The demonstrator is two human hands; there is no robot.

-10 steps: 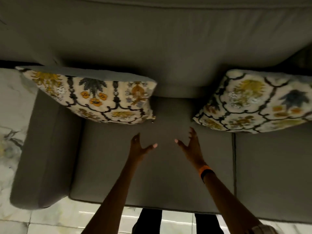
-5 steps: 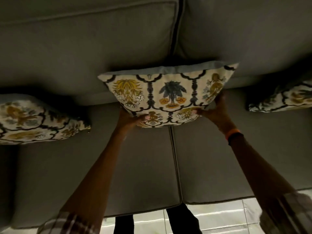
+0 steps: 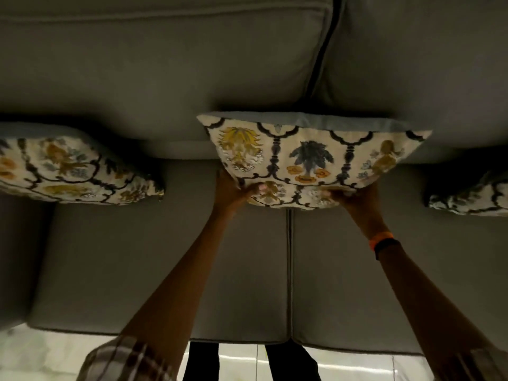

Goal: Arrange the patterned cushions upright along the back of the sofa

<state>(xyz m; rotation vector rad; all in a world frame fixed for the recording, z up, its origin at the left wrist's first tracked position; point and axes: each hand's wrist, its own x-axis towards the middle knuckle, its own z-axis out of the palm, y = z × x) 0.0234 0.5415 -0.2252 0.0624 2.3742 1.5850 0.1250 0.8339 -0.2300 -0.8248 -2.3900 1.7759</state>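
Observation:
A cream cushion with dark lattice and yellow and blue flowers, the middle cushion [image 3: 310, 158], leans upright against the grey sofa back [image 3: 165, 78], above the seam between two seat cushions. My left hand [image 3: 233, 192] grips its lower left corner and my right hand [image 3: 354, 199] grips its lower right edge. A second patterned cushion [image 3: 68, 169] leans against the back at the left. At the right edge of the view, a third patterned cushion [image 3: 472, 199] is partly cut off.
The grey seat cushions [image 3: 137, 257] stretch below the cushions, split by a seam [image 3: 288, 270]. Pale tiled floor [image 3: 55, 353] shows at the front edge, with my dark trouser legs [image 3: 203, 361] close to the sofa.
My hands went from open over the bare seat to gripping the middle cushion. Over the last half second the view shifted slightly; the cushion stays against the sofa back.

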